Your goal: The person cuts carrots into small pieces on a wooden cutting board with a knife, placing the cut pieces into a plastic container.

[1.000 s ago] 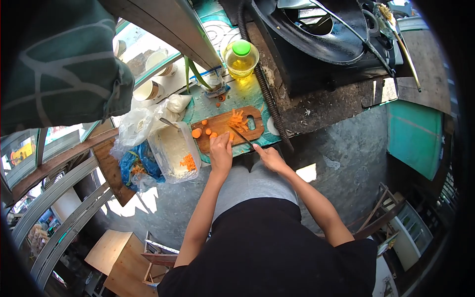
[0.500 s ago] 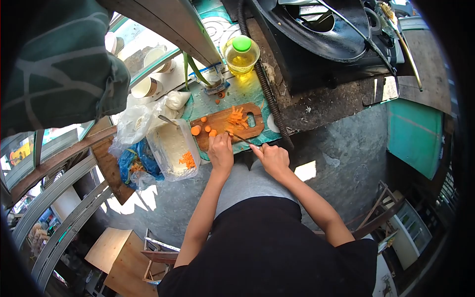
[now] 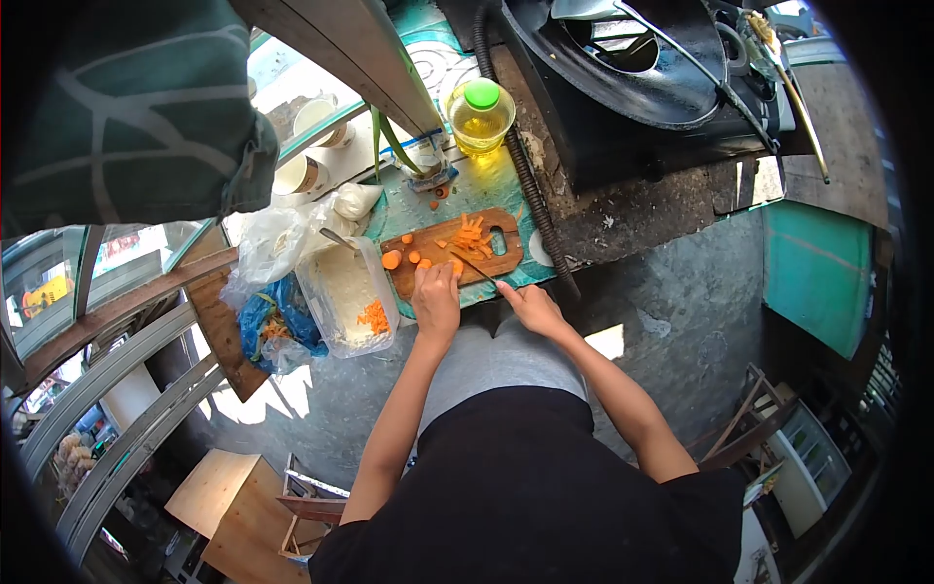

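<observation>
My left hand point(image 3: 437, 295) is closed at the lower edge of the wooden cutting board point(image 3: 413, 243), its fingertips pressed on a piece of carrot point(image 3: 456, 266). The knife point(image 3: 479, 273) is held in my right hand point(image 3: 536, 310), with its blade reaching over the board beside my left fingertips. Cut carrot strips point(image 3: 471, 237) lie in a heap near the board's handle hole. Several carrot chunks point(image 3: 391, 260) rest on its left part. Left of the board, a clear plastic container point(image 3: 331, 282) holds a pale powdery substance, diced carrot point(image 3: 374, 316) and a spoon point(image 3: 338, 237).
Behind the board stand a jar of yellow oil with a green lid point(image 3: 482, 117) and a packet point(image 3: 425, 161) with green stalks. A black stove point(image 3: 671, 146) is at the back right, a ribbed hose point(image 3: 538, 209) beside it. Plastic bags point(image 3: 263, 248) lie left.
The knife blade has moved slightly away from my left fingertips, and the carrot piece beside them shows more. My view has shifted a little, so the counter items appear slightly lower.
</observation>
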The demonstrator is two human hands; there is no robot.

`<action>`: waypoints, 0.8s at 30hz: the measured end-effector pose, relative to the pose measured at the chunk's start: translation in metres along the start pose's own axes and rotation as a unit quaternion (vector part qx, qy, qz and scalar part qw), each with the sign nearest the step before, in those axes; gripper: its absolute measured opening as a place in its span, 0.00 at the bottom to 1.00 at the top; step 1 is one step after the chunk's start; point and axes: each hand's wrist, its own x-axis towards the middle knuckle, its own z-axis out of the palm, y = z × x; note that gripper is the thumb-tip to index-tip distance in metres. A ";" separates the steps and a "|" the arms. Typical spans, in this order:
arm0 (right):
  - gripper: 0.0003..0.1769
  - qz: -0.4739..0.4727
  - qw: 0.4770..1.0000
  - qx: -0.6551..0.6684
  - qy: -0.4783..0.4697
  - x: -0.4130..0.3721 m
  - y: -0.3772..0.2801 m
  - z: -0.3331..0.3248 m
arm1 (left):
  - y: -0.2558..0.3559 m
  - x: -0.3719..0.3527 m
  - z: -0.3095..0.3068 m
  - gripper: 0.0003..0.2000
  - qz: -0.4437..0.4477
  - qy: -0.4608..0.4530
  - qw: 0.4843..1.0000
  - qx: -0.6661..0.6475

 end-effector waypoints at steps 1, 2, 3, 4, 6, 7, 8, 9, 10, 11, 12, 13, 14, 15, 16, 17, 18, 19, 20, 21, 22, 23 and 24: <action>0.39 0.085 0.984 0.092 -0.125 0.004 0.008 -0.002 | -0.001 0.000 -0.001 0.11 0.003 0.000 1.000 -0.001; 0.39 0.166 0.938 0.182 -0.245 0.007 0.007 -0.006 | -0.002 0.001 -0.003 0.12 0.012 0.002 1.000 -0.006; 0.38 0.163 0.947 0.169 -0.220 0.003 0.006 -0.007 | -0.003 0.000 -0.004 0.12 0.020 0.002 1.000 -0.011; 0.38 0.162 0.947 0.168 -0.220 -0.003 0.004 -0.006 | -0.003 -0.002 -0.005 0.12 0.020 0.003 1.000 -0.011; 0.37 0.049 0.998 0.032 -0.019 -0.017 -0.011 -0.013 | 0.003 -0.003 -0.011 0.13 -0.029 0.005 0.999 -0.013; 0.35 0.007 1.000 -0.010 0.017 -0.021 -0.014 -0.013 | 0.004 -0.004 -0.011 0.13 -0.029 0.003 0.999 -0.014; 0.35 0.009 1.000 -0.010 0.016 -0.026 -0.019 -0.015 | 0.005 -0.004 -0.010 0.13 -0.034 0.001 0.999 -0.003; 0.34 -0.016 0.998 -0.039 0.036 -0.030 -0.025 -0.017 | 0.005 -0.005 -0.009 0.13 -0.040 0.000 0.999 0.008; 0.34 -0.042 0.995 -0.068 0.056 -0.033 -0.028 -0.018 | 0.005 -0.005 -0.008 0.13 -0.041 -0.001 0.999 0.008; 0.34 -0.041 0.995 -0.068 0.056 -0.034 -0.027 -0.015 | 0.005 -0.005 -0.006 0.12 -0.040 0.001 0.999 0.008; 0.33 -0.059 0.992 -0.081 0.080 -0.035 -0.026 -0.013 | 0.004 -0.005 -0.004 0.11 -0.039 0.003 0.999 0.007; 0.33 -0.077 0.987 -0.094 0.104 -0.035 -0.025 -0.011 | 0.004 -0.004 -0.002 0.11 -0.039 0.003 0.999 0.007; 0.33 -0.076 0.987 -0.094 0.103 -0.036 -0.025 -0.012 | 0.003 -0.004 -0.001 0.10 -0.037 0.009 0.999 0.003; 0.32 -0.080 0.985 -0.107 0.111 -0.037 -0.026 -0.013 | 0.003 -0.005 0.000 0.09 -0.036 0.016 0.999 -0.001; 0.32 -0.083 0.982 -0.119 0.120 -0.038 -0.026 -0.013 | 0.002 -0.005 0.000 0.09 -0.038 0.015 0.999 0.000; 0.32 -0.084 0.982 -0.120 0.119 -0.038 -0.026 -0.013 | 0.002 -0.005 0.002 0.09 -0.039 0.023 0.999 -0.006; 0.32 -0.084 0.981 -0.127 0.119 -0.037 -0.026 -0.012 | 0.002 -0.005 0.004 0.09 -0.040 0.031 0.999 -0.012; 0.32 -0.083 0.980 -0.133 0.120 -0.036 -0.026 -0.012 | 0.002 -0.005 0.005 0.09 -0.040 0.030 0.999 -0.012; 0.32 -0.084 0.980 -0.134 0.120 -0.033 -0.027 -0.011 | 0.001 -0.005 0.006 0.08 -0.036 0.030 0.999 -0.010; 0.32 -0.096 0.979 -0.133 0.125 -0.028 -0.027 -0.007 | 0.000 -0.005 0.007 0.08 -0.032 0.030 0.999 -0.008; 0.32 -0.110 0.977 -0.132 0.129 -0.026 -0.026 -0.006 | 0.000 -0.004 0.008 0.08 -0.032 0.031 0.999 -0.008; 0.32 -0.111 0.977 -0.132 0.128 -0.026 -0.026 -0.005 | -0.001 -0.004 0.008 0.08 -0.027 0.037 0.999 -0.010; 0.32 -0.107 0.978 -0.127 0.125 -0.026 -0.026 -0.004 | -0.001 -0.004 0.007 0.08 -0.020 0.043 0.999 -0.010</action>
